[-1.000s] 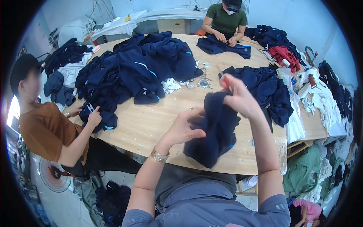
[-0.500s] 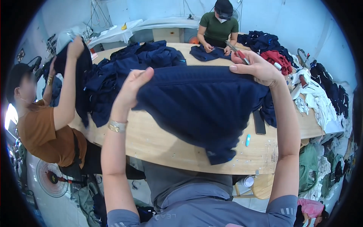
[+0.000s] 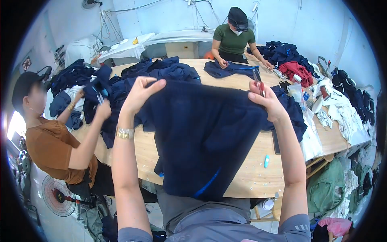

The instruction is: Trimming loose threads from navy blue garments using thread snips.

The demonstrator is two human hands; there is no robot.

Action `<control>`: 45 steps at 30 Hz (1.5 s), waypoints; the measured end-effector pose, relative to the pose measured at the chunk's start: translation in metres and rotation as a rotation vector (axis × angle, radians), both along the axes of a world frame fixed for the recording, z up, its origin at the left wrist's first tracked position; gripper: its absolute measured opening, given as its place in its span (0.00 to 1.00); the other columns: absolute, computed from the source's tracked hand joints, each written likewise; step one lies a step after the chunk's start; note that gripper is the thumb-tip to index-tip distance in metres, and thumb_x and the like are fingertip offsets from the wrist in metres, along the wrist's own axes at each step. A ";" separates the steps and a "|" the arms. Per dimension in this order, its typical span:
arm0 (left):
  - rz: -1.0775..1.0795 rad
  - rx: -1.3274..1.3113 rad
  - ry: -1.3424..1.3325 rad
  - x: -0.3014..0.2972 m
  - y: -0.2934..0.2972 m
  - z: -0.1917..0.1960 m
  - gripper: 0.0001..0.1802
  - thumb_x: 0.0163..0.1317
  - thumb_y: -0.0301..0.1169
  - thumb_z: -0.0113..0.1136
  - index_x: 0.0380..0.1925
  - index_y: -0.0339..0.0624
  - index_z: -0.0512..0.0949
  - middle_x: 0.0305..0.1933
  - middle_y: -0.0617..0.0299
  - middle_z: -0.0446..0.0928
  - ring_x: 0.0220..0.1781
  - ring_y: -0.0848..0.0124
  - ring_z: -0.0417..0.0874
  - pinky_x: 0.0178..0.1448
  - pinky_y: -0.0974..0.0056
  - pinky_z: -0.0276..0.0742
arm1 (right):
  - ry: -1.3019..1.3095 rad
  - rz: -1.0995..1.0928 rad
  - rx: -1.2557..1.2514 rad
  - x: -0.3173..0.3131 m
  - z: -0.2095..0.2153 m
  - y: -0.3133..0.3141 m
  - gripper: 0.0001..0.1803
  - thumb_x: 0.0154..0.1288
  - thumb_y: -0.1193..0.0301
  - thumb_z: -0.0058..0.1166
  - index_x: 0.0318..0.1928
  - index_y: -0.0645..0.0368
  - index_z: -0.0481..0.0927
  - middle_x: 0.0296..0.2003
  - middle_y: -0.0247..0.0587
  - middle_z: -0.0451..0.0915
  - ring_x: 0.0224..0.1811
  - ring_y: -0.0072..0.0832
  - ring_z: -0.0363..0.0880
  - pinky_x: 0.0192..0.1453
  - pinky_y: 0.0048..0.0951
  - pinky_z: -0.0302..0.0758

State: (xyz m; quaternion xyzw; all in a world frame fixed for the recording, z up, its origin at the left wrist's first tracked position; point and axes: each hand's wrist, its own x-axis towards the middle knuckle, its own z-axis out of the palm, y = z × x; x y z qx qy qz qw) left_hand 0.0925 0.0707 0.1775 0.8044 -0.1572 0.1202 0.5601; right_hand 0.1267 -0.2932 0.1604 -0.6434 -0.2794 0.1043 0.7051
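Observation:
A navy garment (image 3: pixel 201 133) hangs stretched by its thick, waistband-like top edge between my two hands, over the near side of the table. A bright blue strip shows low on it. My left hand (image 3: pixel 139 97) is closed on the left end of that edge, thumb on top. The right end is pinched in my right hand (image 3: pixel 268 103), which also keeps a pair of red-handled scissors (image 3: pixel 258 76) tucked in the fingers, blades pointing up. The fingers behind the cloth are partly hidden.
Heaps of navy garments (image 3: pixel 161 69) lie across the wooden table (image 3: pixel 262 177). A light blue pen-like object (image 3: pixel 266 161) and a dark phone (image 3: pixel 275 142) rest at the right. A co-worker in brown (image 3: pixel 52 141) handles cloth at left; another in green (image 3: pixel 234 38) works opposite.
The garment has turned and now hangs with a blue strip showing. My hands have come slightly closer together and lower. The co-worker at left has lowered their hands.

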 end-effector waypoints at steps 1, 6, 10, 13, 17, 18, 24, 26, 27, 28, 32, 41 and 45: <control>-0.096 -0.118 0.031 -0.011 -0.008 -0.004 0.17 0.57 0.38 0.62 0.16 0.40 0.73 0.20 0.80 0.66 0.23 0.89 0.60 0.26 0.78 0.55 | 0.037 -0.057 0.034 -0.001 -0.012 -0.001 0.16 0.54 0.70 0.62 0.28 0.48 0.63 0.23 0.16 0.58 0.26 0.07 0.55 0.30 0.12 0.53; 0.026 0.256 0.241 -0.044 -0.002 -0.059 0.16 0.55 0.38 0.64 0.29 0.33 0.80 0.25 0.66 0.78 0.27 0.80 0.75 0.33 0.73 0.69 | 0.246 0.159 0.169 -0.015 -0.078 0.010 0.21 0.51 0.71 0.63 0.26 0.48 0.58 0.22 0.17 0.58 0.23 0.06 0.55 0.26 0.12 0.52; 0.140 0.495 -0.010 -0.058 -0.038 -0.131 0.22 0.52 0.38 0.65 0.43 0.36 0.77 0.42 0.46 0.78 0.44 0.56 0.79 0.49 0.59 0.72 | 0.376 0.192 0.075 -0.040 -0.127 0.032 0.22 0.48 0.69 0.64 0.26 0.48 0.58 0.23 0.18 0.56 0.25 0.07 0.55 0.29 0.14 0.54; -0.140 0.259 -0.056 -0.067 -0.091 -0.151 0.27 0.53 0.38 0.63 0.53 0.39 0.71 0.51 0.45 0.74 0.54 0.54 0.73 0.58 0.58 0.66 | 0.250 0.352 -0.029 -0.045 -0.125 0.051 0.23 0.43 0.66 0.67 0.26 0.50 0.60 0.24 0.19 0.57 0.27 0.10 0.57 0.31 0.14 0.56; -0.304 -0.136 0.326 -0.076 -0.108 -0.156 0.15 0.62 0.38 0.56 0.31 0.35 0.79 0.22 0.67 0.73 0.25 0.79 0.69 0.31 0.70 0.67 | 0.257 0.294 0.090 -0.043 -0.099 0.044 0.23 0.41 0.68 0.69 0.28 0.53 0.62 0.24 0.23 0.61 0.28 0.12 0.61 0.31 0.17 0.60; -0.279 -0.205 0.395 -0.075 -0.106 -0.157 0.17 0.64 0.40 0.54 0.22 0.37 0.75 0.18 0.72 0.66 0.23 0.83 0.62 0.27 0.73 0.61 | 0.225 0.177 0.013 -0.034 -0.103 0.042 0.22 0.45 0.70 0.67 0.28 0.53 0.62 0.23 0.22 0.61 0.26 0.12 0.61 0.30 0.17 0.59; -0.099 -0.421 0.550 -0.078 -0.095 -0.178 0.28 0.68 0.47 0.43 0.09 0.50 0.56 0.14 0.80 0.53 0.19 0.87 0.48 0.20 0.73 0.43 | -0.152 -0.605 -0.198 -0.022 -0.156 0.053 0.17 0.57 0.71 0.60 0.27 0.55 0.61 0.19 0.29 0.69 0.20 0.12 0.65 0.23 0.18 0.62; 0.046 -0.419 0.560 -0.083 -0.092 -0.179 0.29 0.69 0.49 0.40 0.09 0.51 0.53 0.14 0.80 0.52 0.19 0.87 0.47 0.20 0.72 0.42 | 0.182 -0.436 0.027 -0.054 -0.142 0.064 0.17 0.58 0.73 0.58 0.29 0.55 0.58 0.20 0.30 0.69 0.21 0.14 0.68 0.24 0.17 0.65; 0.040 -0.414 0.560 -0.083 -0.092 -0.177 0.29 0.69 0.49 0.40 0.09 0.51 0.53 0.14 0.80 0.52 0.19 0.87 0.47 0.20 0.72 0.42 | 0.177 -0.403 0.027 -0.071 -0.140 0.071 0.18 0.58 0.76 0.58 0.30 0.54 0.57 0.20 0.30 0.69 0.21 0.15 0.68 0.24 0.17 0.66; 0.080 -0.433 0.553 -0.082 -0.092 -0.176 0.29 0.69 0.49 0.40 0.10 0.52 0.54 0.14 0.80 0.52 0.19 0.87 0.47 0.20 0.72 0.42 | 0.229 -0.315 0.056 -0.084 -0.141 0.075 0.20 0.56 0.77 0.59 0.31 0.54 0.56 0.23 0.31 0.70 0.22 0.15 0.69 0.25 0.17 0.67; 0.097 -0.535 0.652 -0.080 -0.101 -0.156 0.26 0.69 0.46 0.43 0.11 0.51 0.59 0.16 0.81 0.54 0.19 0.88 0.48 0.21 0.73 0.43 | 0.276 -0.250 0.057 -0.108 -0.165 0.084 0.17 0.61 0.70 0.55 0.32 0.55 0.57 0.24 0.29 0.67 0.22 0.15 0.62 0.26 0.18 0.62; -0.013 -0.451 0.504 -0.075 -0.111 -0.166 0.20 0.67 0.39 0.50 0.15 0.44 0.68 0.18 0.80 0.59 0.22 0.88 0.53 0.23 0.76 0.49 | -0.380 -0.412 -0.525 -0.117 -0.155 0.071 0.16 0.60 0.61 0.56 0.29 0.61 0.69 0.17 0.43 0.70 0.18 0.38 0.72 0.22 0.31 0.66; -0.013 -0.392 0.439 -0.075 -0.112 -0.163 0.21 0.67 0.39 0.50 0.16 0.40 0.69 0.18 0.79 0.60 0.22 0.87 0.55 0.24 0.75 0.52 | -0.480 -0.409 -0.623 -0.116 -0.152 0.075 0.17 0.58 0.59 0.56 0.27 0.59 0.68 0.18 0.41 0.72 0.19 0.38 0.73 0.21 0.32 0.67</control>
